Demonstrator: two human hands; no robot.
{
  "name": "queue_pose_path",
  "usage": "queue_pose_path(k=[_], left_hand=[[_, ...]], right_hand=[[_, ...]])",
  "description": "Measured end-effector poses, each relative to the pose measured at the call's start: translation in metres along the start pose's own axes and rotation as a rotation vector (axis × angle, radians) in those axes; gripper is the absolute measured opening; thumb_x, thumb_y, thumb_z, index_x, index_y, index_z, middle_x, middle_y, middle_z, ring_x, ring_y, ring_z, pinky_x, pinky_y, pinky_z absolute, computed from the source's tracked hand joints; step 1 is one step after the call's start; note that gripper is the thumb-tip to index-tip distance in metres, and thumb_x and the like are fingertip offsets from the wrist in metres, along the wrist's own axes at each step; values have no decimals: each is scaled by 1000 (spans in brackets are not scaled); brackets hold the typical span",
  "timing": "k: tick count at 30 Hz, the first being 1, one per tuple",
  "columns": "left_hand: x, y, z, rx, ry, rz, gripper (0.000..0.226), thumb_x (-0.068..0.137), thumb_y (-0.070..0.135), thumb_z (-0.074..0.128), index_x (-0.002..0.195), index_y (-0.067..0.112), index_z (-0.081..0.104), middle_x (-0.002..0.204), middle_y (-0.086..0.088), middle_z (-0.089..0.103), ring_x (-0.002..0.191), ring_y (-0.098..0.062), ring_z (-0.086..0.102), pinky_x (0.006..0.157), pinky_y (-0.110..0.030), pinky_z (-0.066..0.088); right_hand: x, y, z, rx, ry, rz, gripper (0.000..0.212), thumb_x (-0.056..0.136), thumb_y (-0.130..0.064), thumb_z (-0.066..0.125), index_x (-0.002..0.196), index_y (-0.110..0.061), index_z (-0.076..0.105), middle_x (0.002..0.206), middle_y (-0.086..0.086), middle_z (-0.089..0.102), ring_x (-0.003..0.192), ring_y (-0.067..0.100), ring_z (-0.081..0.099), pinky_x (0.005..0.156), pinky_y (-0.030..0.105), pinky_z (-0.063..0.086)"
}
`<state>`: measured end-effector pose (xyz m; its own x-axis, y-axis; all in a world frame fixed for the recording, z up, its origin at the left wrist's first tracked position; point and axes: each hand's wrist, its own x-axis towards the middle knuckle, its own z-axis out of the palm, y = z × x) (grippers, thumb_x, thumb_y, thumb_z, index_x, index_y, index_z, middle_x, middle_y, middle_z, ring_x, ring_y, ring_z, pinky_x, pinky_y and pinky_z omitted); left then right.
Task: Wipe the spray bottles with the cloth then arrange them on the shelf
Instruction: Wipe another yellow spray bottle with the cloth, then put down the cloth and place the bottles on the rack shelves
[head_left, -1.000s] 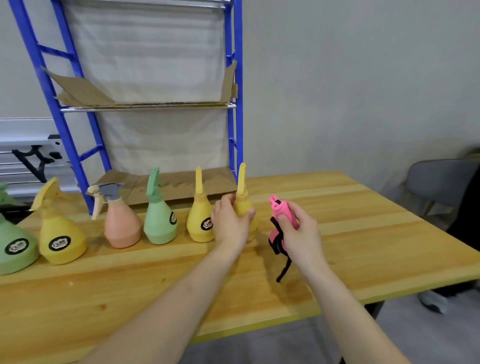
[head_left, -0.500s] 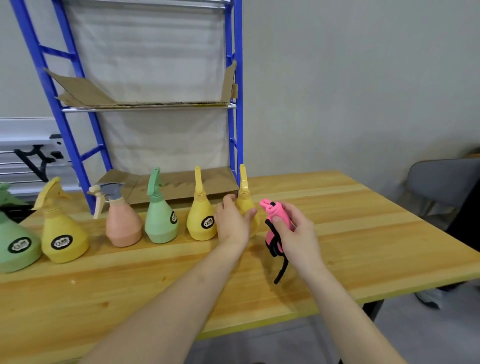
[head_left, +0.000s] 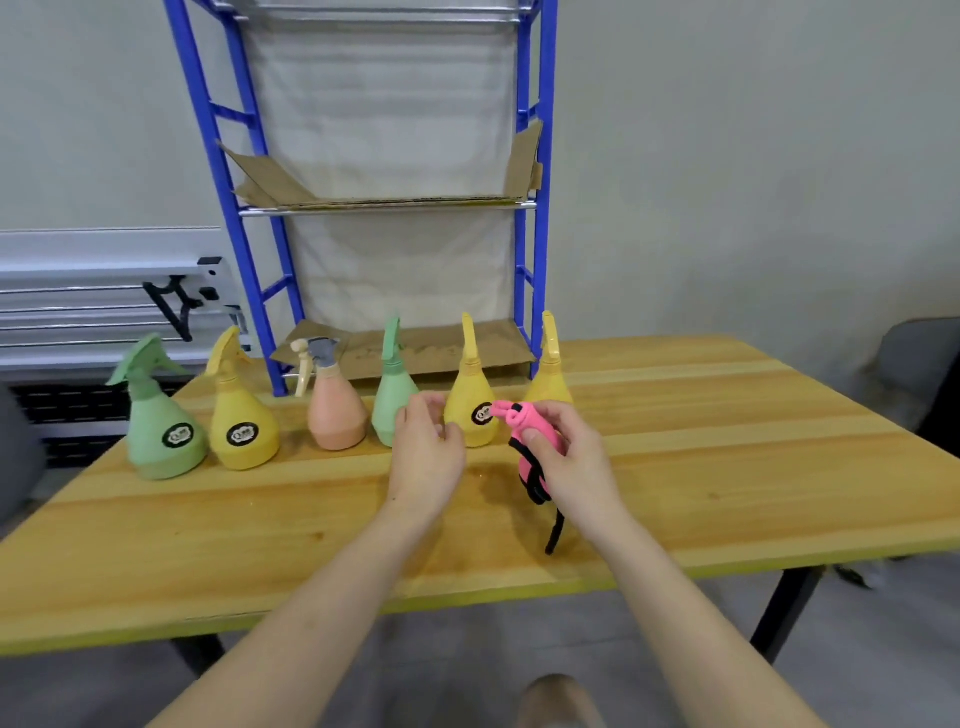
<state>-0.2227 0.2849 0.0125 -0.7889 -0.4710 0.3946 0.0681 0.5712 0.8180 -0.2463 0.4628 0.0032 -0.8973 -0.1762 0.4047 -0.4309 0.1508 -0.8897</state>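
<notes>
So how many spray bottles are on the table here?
6, in one row before the shelf: green bottle, yellow, peach, green, yellow, and yellow partly behind the right hand.

6 upright spray bottles (head_left: 242, 415) rowed on table; bunched pink cloth (head_left: 530, 457) held above it

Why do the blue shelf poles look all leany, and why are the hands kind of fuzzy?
Head view: the wide-angle lens splays the blue shelf frame outward toward the top; the left hand looks slightly smeared, likely motion blur; the pink cloth and bottles stay fairly sharp; soft, even light, faint shadows on the wooden table.
</notes>
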Motion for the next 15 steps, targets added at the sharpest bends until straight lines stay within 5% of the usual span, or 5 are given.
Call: queue_pose_path(k=[3,8,15], left_hand=[[-5,-13,-24,25,17,-24,31,97,8,56,126,18,50,125,-6,54,103,-20,59,86,-30,45],[-15,-33,-56,83,8,-60,32,98,10,57,129,18,51,126,-5,53,113,-23,58,94,-37,51],[-25,-60,-114,144,55,-85,26,96,11,55,119,24,54,118,-6,58,100,-22,61,89,-41,52]], right_hand=[[-6,-8,22,-59,-82,-28,21,104,-16,64,121,-26,68,111,-11,74,96,3,68,78,20,56],[-13,-17,50,-165,-162,-77,19,103,-20,65,118,-31,69,107,-17,72,98,3,66,87,28,56],[-18,-43,100,-126,-205,-105,18,102,-21,65,117,-29,70,106,-15,73,98,4,67,80,24,52]])
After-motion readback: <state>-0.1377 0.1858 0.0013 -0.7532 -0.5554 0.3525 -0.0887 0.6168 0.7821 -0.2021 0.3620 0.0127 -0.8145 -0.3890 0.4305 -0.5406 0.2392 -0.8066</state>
